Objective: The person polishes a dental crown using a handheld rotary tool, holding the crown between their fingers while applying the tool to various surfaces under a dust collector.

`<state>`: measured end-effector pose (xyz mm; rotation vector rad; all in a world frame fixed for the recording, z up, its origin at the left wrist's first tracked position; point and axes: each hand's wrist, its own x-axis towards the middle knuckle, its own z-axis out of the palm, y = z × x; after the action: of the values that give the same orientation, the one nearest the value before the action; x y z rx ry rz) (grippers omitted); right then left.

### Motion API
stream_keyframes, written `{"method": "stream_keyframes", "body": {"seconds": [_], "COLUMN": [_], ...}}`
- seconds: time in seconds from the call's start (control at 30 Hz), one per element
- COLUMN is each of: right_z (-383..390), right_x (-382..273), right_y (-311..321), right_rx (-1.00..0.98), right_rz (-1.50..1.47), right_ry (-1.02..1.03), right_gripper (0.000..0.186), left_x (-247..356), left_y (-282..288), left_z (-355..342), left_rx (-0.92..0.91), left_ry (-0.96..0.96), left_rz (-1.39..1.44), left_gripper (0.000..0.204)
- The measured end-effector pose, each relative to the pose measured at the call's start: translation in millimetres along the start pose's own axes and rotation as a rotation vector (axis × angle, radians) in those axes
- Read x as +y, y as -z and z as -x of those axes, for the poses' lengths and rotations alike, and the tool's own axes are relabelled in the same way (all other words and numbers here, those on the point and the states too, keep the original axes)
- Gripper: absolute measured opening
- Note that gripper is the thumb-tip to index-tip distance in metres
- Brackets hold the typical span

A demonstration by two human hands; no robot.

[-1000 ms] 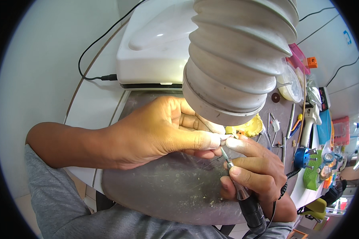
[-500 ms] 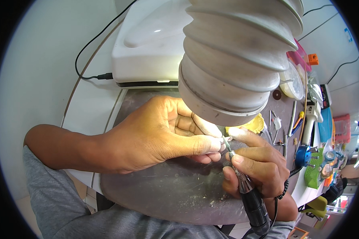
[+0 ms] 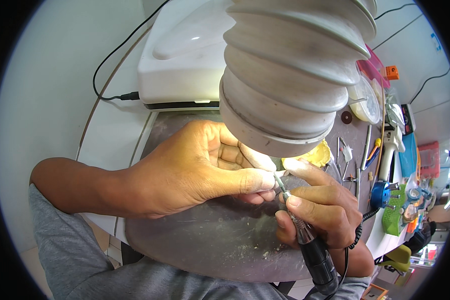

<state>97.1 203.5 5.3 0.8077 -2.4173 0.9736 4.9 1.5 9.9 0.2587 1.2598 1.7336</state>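
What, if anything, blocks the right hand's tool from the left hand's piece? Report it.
Nothing visible: the bit of the rotary handpiece in the right hand lies at the small pale piece held by the left hand. The ribbed hose hangs above, not between.

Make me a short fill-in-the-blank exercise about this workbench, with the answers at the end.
The black-bodied handpiece is in the person's ____ hand.
Its slender bit points toward the ____ hand.
The perforated basket at the right is coloured ____.
The person's sleeves are ____.
Missing words: right; left; green; grey.
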Motion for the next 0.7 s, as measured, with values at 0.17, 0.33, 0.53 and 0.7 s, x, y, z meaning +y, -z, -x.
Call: {"method": "stream_keyframes", "body": {"seconds": [0.17, 0.33, 0.53, 0.7], "right_z": [1.0, -0.2, -0.8, 1.1], "right_x": [0.5, 0.5, 0.6, 0.6], "right_y": [0.2, 0.6, -0.2, -0.1], "right_rx": [0.007, -0.010, -0.009, 0.004], "right_rz": [0.002, -0.001, 0.003, 0.007], "right_ry": [-0.002, 0.003, 0.010, -0.003], "right_gripper": [0.030, 0.031, 0.031, 0.032], "left_x": [0.5, -1.6, -2.1, -0.4], "left_y": [-0.6, 1.1, 0.7, 1.2], "left_z": [1.0, -0.4, 0.1, 0.1], "left_rx": [0.011, -0.005, -0.004, -0.009], "left_ry": [0.002, 0.001, -0.004, 0.003], "left_rz": [0.018, 0.009, 0.011, 0.007], "left_gripper": [0.017, 0.018, 0.018, 0.019]}}
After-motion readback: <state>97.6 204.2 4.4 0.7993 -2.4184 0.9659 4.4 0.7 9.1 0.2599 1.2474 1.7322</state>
